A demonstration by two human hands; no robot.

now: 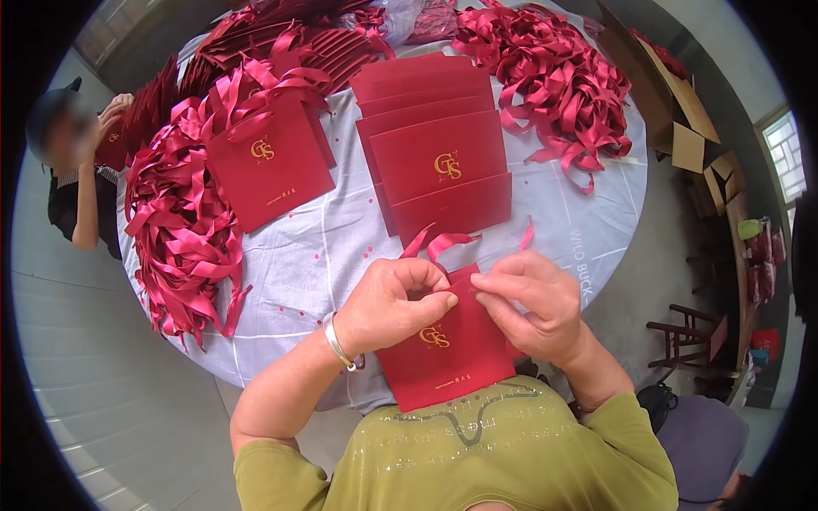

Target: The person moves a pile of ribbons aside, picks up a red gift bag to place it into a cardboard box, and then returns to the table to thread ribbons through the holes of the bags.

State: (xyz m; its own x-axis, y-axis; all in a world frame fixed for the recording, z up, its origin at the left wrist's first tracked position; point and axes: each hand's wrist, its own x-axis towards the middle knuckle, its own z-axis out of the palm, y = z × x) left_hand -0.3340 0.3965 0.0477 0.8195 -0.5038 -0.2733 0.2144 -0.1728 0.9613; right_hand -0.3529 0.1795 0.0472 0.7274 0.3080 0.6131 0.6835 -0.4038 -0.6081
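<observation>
A red paper bag (452,366) with gold lettering rests upright against my body at the table's near edge. My left hand (396,302) is closed at its top edge, thumb and forefinger pinched on the bag. A red ribbon (452,244) sticks up behind those fingers. My right hand (537,307) is closed in a pinch at the bag's top right, with a ribbon end (527,234) rising above its fingers. What exactly lies between the fingertips is partly hidden. Just beyond my hands lies a row of overlapping red bags (439,153).
Heaps of red ribbon lie right (567,85) and left (183,221) on the white-covered round table (341,230). Another bag (268,166) and stacked bags (247,38) sit farther back. At left, another person (72,162) holds up a bag. Cardboard boxes (673,102) and a stool (690,336) stand right.
</observation>
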